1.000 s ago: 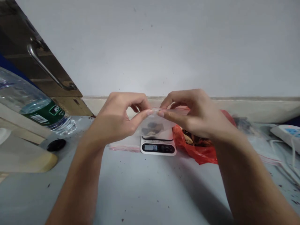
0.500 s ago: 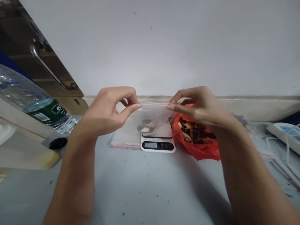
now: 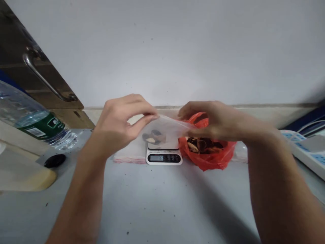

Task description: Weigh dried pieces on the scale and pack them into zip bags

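My left hand [image 3: 127,117] pinches the top left corner of a clear zip bag [image 3: 171,130] between thumb and fingertips. Dark and pale dried slices [image 3: 153,137] lie low in the bag, over a small white kitchen scale [image 3: 164,158] whose display seems to read 33; a decimal point is too small to make out. At the bag's right corner my right hand [image 3: 210,120] is slightly blurred, its thumb and fingers parted with nothing gripped between them. Just below and behind it sits a red plastic bag [image 3: 210,161] filled with more dried slices [image 3: 203,145].
A stack of flat zip bags [image 3: 129,159] lies left of the scale. Farther left are a tilted-looking water bottle [image 3: 38,118], a black lid [image 3: 55,160] and a translucent container [image 3: 22,173]. A power strip [image 3: 304,149] with a cable lies at the right, and a wall [image 3: 162,51] rises behind.
My right hand has let go of the zip bag's right corner and opened. The bag's right side has sagged. The scale's display has changed from zeros. The view has shifted slightly right.
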Motion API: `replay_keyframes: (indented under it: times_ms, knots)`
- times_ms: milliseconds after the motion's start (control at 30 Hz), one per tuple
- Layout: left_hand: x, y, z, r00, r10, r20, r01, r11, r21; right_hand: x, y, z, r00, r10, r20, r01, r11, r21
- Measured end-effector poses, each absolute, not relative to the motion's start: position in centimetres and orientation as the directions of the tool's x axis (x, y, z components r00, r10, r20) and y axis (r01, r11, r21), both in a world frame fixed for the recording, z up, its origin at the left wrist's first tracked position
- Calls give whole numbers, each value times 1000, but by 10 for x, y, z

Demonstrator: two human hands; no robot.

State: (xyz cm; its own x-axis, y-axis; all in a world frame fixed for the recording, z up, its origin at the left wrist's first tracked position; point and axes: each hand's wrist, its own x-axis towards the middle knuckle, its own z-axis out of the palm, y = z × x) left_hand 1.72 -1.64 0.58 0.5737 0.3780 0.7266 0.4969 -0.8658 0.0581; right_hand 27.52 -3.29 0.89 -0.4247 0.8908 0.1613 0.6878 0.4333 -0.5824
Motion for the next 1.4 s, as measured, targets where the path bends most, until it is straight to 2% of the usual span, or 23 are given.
replay_keyframes:
  times_ms: [67,133,233,300,367,433,500,567,633,700,867,900,1000,1067,1133,1400]
  knots:
    - [35,-23,1,551,271,789,452,-892,-9,272,-39,9,-531,837,133,654,505,-563]
    - [54,-31,-4,511,191,838,421,-906,-50,275,-45,6,-561,822,99,645,509,-569]
    - [78,-39,-10,449,196,871,393,-919,4,297,-56,0,-418,902,107,649,379,-660]
    - [87,-39,-16,474,245,846,355,-932,72,321,-66,-3,-238,939,247,629,343,-697]
    - [93,-36,-24,571,299,765,306,-942,140,347,-77,-9,6,886,463,691,331,-643]
    - [96,-31,-33,681,364,636,301,-930,210,372,-88,-22,173,762,624,819,240,-521]
    - [100,-28,-41,764,418,491,326,-907,266,397,-97,-43,127,722,680,928,156,-339]
    - [104,-26,-47,815,438,380,341,-892,296,418,-103,-70,-44,856,515,969,162,-186]
    - [107,-25,-50,836,443,324,348,-885,310,432,-106,-92,-133,939,316,968,192,-163]
    - [107,-23,-52,836,451,312,355,-879,319,436,-107,-101,-158,953,260,961,209,-181]
    - [99,-16,-52,806,461,371,368,-881,297,398,-97,-62,-97,868,486,925,260,-278]
    - [97,-15,-52,802,464,377,373,-881,291,384,-93,-50,-122,886,447,918,272,-289]
    - [92,-15,-49,796,478,371,393,-874,285,340,-73,-29,-167,984,65,941,179,-288]
    - [90,-16,-48,793,490,363,404,-868,288,316,-57,-28,-101,968,-229,973,48,-224]
    - [89,-17,-46,789,504,352,416,-859,298,300,-41,-35,-53,945,-324,983,-7,-183]
    - [85,-14,-40,781,544,306,473,-836,278,294,-19,-56,-29,934,-355,993,-13,-116]
